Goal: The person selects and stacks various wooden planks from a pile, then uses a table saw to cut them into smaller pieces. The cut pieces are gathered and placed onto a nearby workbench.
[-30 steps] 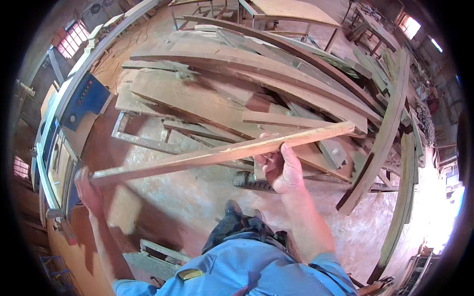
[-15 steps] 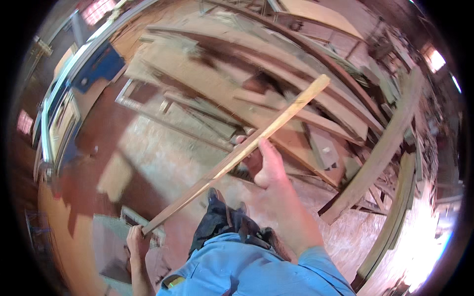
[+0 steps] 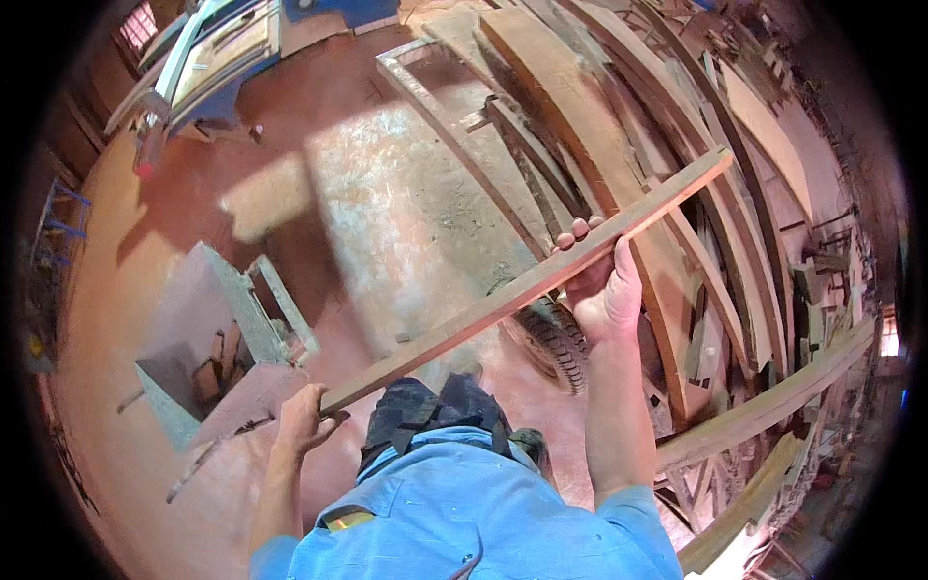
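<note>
A long, squared wooden strip [image 3: 483, 304] slants across in front of my body, its near end low at the left and its far end up at the right. My left hand [image 3: 304, 422] grips the near end, fingers closed around it. Further along, toward the far end, my right hand [image 3: 604, 280] holds the strip from below, with fingertips over the far edge and the thumb on the near side. The far end sticks out well past my right hand, over the stacked boards.
Long boards [image 3: 561, 106] lie stacked on the right, beside a wooden frame [image 3: 435, 111] and a tyre [image 3: 546, 343]. A metal wheelbarrow-like bin [image 3: 217, 333] with wood offcuts stands at left. A blue machine [image 3: 338, 10] is at the far left. A thick beam [image 3: 773, 391] lies near right.
My view has turned left, so the board stack has shifted right and the metal bin shows more fully. The strip stays in both hands and now lies at a shallower slant.
</note>
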A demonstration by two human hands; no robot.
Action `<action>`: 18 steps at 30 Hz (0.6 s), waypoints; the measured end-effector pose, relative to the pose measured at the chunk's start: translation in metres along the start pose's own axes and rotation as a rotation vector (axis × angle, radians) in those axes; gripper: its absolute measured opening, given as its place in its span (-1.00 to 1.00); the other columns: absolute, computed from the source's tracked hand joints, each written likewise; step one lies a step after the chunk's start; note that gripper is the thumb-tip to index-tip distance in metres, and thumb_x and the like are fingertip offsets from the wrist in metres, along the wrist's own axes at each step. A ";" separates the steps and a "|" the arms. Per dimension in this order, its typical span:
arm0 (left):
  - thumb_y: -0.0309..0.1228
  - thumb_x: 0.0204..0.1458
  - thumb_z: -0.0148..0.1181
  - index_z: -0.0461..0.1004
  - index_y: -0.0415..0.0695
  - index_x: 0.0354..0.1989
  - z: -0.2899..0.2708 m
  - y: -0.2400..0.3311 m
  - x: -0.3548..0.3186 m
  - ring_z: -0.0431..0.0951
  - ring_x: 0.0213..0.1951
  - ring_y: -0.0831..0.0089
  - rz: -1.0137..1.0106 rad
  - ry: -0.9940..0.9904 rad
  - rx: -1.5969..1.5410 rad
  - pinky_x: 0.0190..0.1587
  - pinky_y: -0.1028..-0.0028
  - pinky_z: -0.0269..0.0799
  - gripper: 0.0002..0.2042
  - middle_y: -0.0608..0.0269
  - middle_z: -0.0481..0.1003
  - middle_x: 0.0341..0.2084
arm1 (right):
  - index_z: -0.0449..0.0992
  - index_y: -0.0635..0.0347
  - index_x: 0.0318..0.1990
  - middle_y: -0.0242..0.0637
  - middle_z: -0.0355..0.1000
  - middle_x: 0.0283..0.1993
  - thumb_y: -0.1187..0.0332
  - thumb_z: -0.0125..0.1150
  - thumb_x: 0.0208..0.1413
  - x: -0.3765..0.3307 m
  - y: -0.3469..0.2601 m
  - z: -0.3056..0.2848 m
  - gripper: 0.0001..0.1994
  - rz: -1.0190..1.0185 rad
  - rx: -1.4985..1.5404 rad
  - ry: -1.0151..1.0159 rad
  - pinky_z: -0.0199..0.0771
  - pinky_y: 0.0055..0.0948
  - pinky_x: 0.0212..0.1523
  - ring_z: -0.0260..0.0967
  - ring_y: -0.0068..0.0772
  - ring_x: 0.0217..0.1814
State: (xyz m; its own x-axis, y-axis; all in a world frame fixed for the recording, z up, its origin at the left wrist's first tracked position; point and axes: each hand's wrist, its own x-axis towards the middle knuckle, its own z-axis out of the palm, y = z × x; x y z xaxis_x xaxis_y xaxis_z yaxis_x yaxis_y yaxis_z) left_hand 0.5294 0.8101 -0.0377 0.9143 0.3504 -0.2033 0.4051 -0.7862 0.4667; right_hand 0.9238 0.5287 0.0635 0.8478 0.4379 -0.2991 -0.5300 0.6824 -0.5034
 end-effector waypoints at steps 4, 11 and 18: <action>-0.20 -0.15 0.44 0.46 -0.07 -0.07 -0.004 -0.012 -0.019 0.56 -0.25 0.01 -0.046 0.065 -0.047 -0.19 0.19 0.48 -0.54 0.05 0.53 -0.31 | 0.41 0.08 -0.02 -0.29 0.43 -0.19 -0.04 0.00 0.35 0.018 0.039 0.013 -0.63 0.061 -0.009 -0.021 0.44 -0.08 0.07 0.40 -0.22 -0.15; -0.29 -0.10 0.36 0.60 -0.07 -0.22 -0.032 -0.045 -0.059 0.59 -0.24 0.05 -0.301 0.068 -0.320 -0.17 0.20 0.50 -0.74 0.06 0.58 -0.32 | 0.41 0.15 0.03 -0.15 0.46 -0.06 -0.02 0.02 0.35 0.045 0.108 0.051 -0.59 0.185 -0.320 0.008 0.45 0.00 0.06 0.42 -0.12 -0.03; -0.21 -0.06 0.39 0.61 -0.06 -0.17 -0.033 -0.084 -0.126 0.62 -0.21 0.12 -0.653 0.261 -0.361 -0.17 0.23 0.50 -0.69 0.07 0.61 -0.28 | 0.38 0.17 0.13 -0.19 0.47 0.00 0.02 -0.08 0.41 0.059 0.164 0.096 -0.58 0.287 -0.569 -0.241 0.53 -0.23 0.00 0.46 -0.27 -0.03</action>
State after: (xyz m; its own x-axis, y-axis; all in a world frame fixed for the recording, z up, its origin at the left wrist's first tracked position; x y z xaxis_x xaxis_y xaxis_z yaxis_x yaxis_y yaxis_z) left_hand 0.3800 0.8491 -0.0230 0.4430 0.8275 -0.3450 0.7927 -0.1817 0.5819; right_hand 0.8851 0.7228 0.0415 0.6128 0.7187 -0.3285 -0.5862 0.1346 -0.7989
